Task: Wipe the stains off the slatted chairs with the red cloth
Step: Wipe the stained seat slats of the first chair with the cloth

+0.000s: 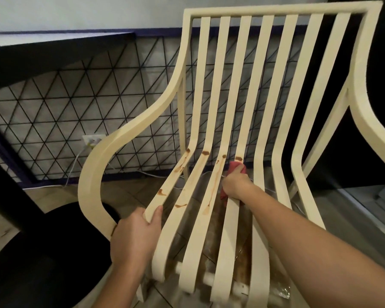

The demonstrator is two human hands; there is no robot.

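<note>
A cream slatted chair [249, 90] fills the view, its slats running from the backrest down into the seat. Brown stains [206, 153] streak the four left seat slats near the bend and further down. My right hand [237, 182] grips the red cloth [237, 166] around the fourth slat from the left, just below its stain. My left hand [135, 236] grips the leftmost seat slat near its front end, thumb on top.
A dark table [42, 54] stands at the left with a round black base [42, 258] on the floor. Behind the chair is a black wire-grid panel [60, 107] with a wall socket and white cable [91, 141]. The floor is tiled.
</note>
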